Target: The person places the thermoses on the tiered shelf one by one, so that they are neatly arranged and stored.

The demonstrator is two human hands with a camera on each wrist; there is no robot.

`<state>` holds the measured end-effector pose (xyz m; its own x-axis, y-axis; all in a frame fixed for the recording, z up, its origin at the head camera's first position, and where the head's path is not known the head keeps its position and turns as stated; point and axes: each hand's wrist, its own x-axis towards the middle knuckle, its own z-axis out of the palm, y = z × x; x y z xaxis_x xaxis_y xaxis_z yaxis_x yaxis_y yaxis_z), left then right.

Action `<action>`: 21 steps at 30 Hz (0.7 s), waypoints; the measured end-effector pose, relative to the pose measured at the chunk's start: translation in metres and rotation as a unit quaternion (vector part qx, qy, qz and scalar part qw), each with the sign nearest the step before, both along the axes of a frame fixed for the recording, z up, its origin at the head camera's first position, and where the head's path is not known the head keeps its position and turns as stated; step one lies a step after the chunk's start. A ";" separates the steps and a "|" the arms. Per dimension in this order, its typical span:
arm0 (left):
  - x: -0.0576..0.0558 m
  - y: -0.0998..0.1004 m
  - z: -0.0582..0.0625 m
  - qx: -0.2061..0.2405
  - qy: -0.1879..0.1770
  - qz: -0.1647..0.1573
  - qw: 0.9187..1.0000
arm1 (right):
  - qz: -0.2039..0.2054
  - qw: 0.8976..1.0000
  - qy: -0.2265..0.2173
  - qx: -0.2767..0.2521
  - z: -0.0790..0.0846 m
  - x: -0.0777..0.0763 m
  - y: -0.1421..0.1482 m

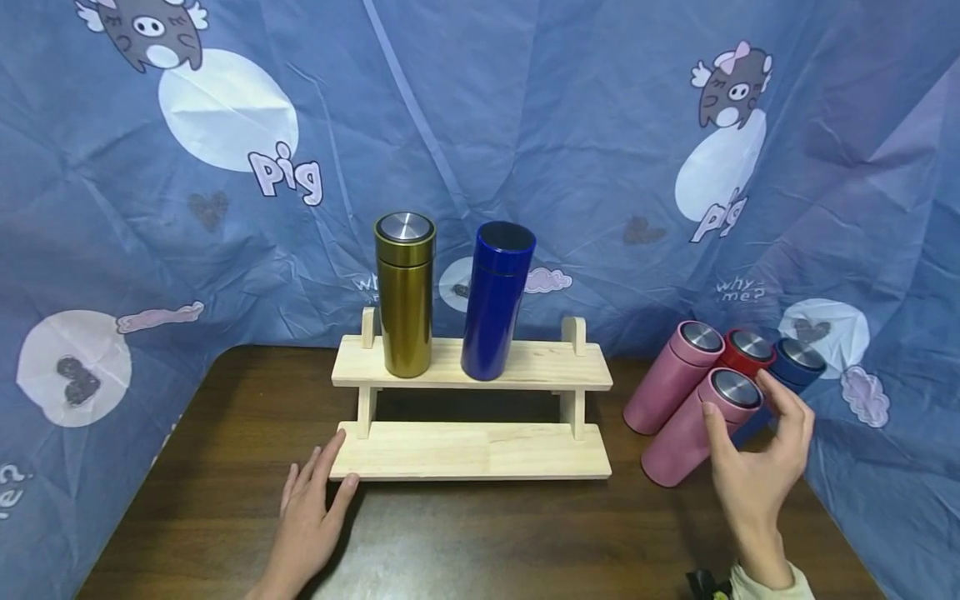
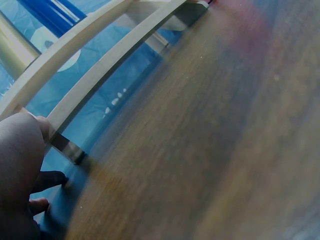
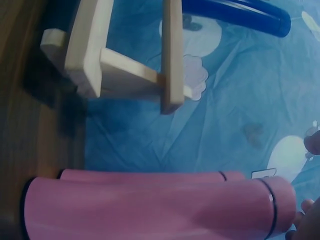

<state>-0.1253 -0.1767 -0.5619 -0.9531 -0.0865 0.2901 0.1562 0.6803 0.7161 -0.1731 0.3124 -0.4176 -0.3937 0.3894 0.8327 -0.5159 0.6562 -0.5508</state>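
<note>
A two-tier wooden rack (image 1: 471, 450) stands on the table. A gold thermos (image 1: 406, 312) and a blue thermos (image 1: 495, 304) stand on its upper board. At the rack's lower left end, my left hand (image 1: 303, 517) rests against the board, thumb at the front corner and index finger by the side edge. To the right, my right hand (image 1: 761, 479) is spread around the cap of the nearer pink thermos (image 1: 693, 437). In the right wrist view one fingertip (image 3: 313, 143) stands apart from this thermos; other fingers are close by its cap, contact unclear.
Behind the nearer pink thermos stand another pink thermos (image 1: 671, 379), a red thermos (image 1: 750, 348) and a dark blue thermos (image 1: 797, 364), close together. A blue cloth (image 1: 600, 125) with pig prints hangs around the brown wooden table (image 1: 480, 542).
</note>
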 end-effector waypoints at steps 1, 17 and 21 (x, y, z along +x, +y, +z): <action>0.000 0.000 0.000 0.000 0.003 0.000 1.000 | -0.001 1.000 -0.002 0.000 0.001 0.000 -0.001; 0.001 -0.001 -0.001 -0.001 0.010 -0.001 1.000 | -0.016 0.998 -0.039 -0.041 -0.011 -0.003 -0.004; 0.001 -0.001 -0.002 0.001 0.011 -0.001 1.000 | -0.014 0.998 -0.048 -0.042 -0.018 -0.007 -0.001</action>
<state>-0.1246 -0.1776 -0.5638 -0.9464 -0.0845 0.3117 0.1747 0.6778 0.7142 -0.1800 0.3116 -0.4361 -0.4579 0.4688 0.7554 -0.4405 0.6184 -0.6508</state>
